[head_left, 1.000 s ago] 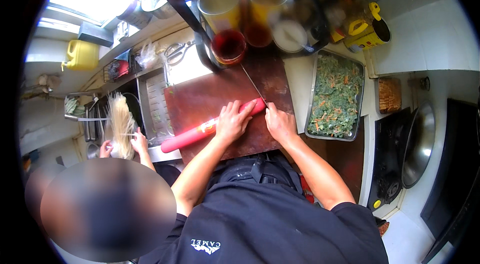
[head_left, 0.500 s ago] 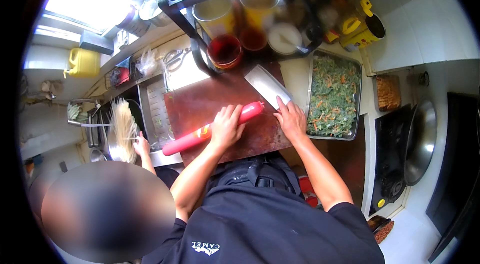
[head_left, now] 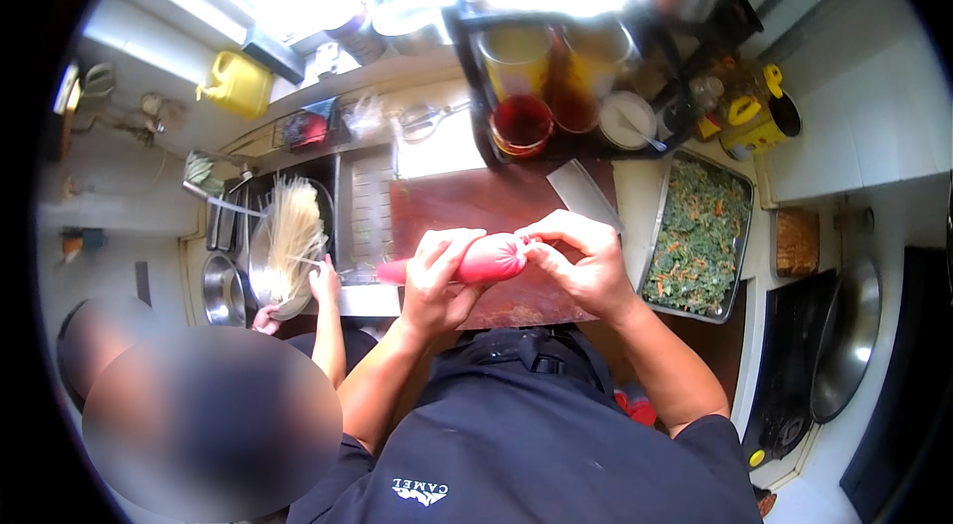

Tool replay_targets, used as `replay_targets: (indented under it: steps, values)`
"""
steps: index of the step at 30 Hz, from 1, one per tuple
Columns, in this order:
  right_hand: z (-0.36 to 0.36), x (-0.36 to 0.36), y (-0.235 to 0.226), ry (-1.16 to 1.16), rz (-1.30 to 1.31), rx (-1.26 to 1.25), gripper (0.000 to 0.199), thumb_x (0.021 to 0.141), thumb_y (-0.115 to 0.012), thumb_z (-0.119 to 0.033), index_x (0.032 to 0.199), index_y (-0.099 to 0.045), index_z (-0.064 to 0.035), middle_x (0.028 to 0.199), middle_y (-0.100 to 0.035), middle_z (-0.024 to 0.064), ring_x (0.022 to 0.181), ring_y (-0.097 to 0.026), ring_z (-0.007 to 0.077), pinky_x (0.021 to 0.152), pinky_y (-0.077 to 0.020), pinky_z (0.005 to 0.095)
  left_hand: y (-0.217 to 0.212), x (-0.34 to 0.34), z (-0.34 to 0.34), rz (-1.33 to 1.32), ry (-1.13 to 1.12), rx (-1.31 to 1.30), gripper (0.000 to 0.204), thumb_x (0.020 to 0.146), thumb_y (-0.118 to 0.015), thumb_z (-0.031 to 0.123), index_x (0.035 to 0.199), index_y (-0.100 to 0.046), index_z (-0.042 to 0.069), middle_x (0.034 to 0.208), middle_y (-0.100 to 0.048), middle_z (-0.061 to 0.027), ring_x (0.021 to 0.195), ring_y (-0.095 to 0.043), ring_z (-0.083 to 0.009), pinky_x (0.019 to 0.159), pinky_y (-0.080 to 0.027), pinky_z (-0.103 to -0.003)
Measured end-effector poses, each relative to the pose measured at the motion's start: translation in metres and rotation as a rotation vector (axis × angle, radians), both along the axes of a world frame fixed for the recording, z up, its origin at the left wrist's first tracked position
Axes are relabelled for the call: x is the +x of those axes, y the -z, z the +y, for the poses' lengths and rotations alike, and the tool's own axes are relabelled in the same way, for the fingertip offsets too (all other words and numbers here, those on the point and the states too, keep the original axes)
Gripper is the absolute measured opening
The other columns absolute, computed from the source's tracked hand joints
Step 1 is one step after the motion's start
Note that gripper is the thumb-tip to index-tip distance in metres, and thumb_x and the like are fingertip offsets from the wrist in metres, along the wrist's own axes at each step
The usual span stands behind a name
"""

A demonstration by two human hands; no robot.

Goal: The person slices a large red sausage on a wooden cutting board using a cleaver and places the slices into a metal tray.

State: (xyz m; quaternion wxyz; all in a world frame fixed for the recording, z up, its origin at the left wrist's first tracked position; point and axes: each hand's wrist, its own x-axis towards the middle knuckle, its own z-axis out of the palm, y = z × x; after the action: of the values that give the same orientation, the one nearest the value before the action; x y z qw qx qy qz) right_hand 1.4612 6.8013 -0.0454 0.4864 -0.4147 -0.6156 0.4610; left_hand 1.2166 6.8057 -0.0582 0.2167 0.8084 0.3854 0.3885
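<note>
A thick red-wrapped sausage is lifted above the brown cutting board, its gathered end turned to the right. Wrapped round its middle is my left hand, which hides part of the casing. With thumb and forefinger, my right hand pinches the tied tip at that end. On the far right part of the board lies a cleaver, touched by neither hand.
To the right stands a metal tray of chopped greens with orange bits. A dark rack with sauce tubs rises behind the board. At the left, a co-worker's hands hold pale noodles over a sink. A wok sits far right.
The sausage has come up off the board, its end now nearer me. My right hand has left the cleaver and moved to the sausage's tip. The whole view has shifted.
</note>
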Motion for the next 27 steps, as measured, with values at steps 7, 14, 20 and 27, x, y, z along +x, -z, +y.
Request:
replay_targets:
  steps: [7,14,20,27]
  values:
    - [0.006,-0.032,-0.074,-0.201,0.103,0.134,0.013,0.098,-0.075,-0.004,0.108,-0.074,0.0042,0.097,-0.073,0.0111,0.08,-0.069,0.016,0.069,-0.0542,0.0277,-0.054,-0.029,-0.012,-0.219,0.055,-0.051,0.057,0.078,-0.089,0.002,0.13,-0.068,-0.005,0.12,-0.071,-0.0202,0.106,-0.07,-0.034,0.093,-0.058,-0.042]
    - [-0.007,-0.072,-0.09,-0.33,0.324,-0.236,0.015,0.107,-0.066,-0.011,0.112,-0.065,0.0026,0.102,-0.068,0.0065,0.095,-0.062,0.0118,0.09,-0.0515,0.0284,-0.057,-0.055,-0.029,-0.523,0.133,-0.362,0.076,0.087,-0.09,0.022,0.147,-0.054,-0.007,0.126,-0.065,-0.018,0.113,-0.065,-0.0263,0.102,-0.051,-0.038]
    - [-0.001,-0.119,-0.094,-0.376,0.334,-0.2,0.016,0.111,-0.061,-0.013,0.115,-0.062,0.0016,0.102,-0.065,0.0037,0.092,-0.059,0.0094,0.086,-0.0517,0.0264,-0.058,-0.053,-0.033,-0.688,-0.08,-0.087,0.09,0.079,-0.097,0.046,0.137,-0.043,0.004,0.122,-0.055,-0.0131,0.104,-0.058,-0.0193,0.095,-0.049,-0.036]
    - [0.004,-0.155,-0.079,-0.279,0.277,-0.057,0.012,0.11,-0.06,-0.011,0.111,-0.062,0.0014,0.097,-0.064,0.007,0.087,-0.06,0.0123,0.08,-0.052,0.0287,-0.062,-0.079,-0.029,-0.756,-0.114,-0.045,0.072,0.084,-0.095,0.037,0.129,-0.048,0.006,0.117,-0.053,-0.0116,0.103,-0.056,-0.0204,0.094,-0.049,-0.035]
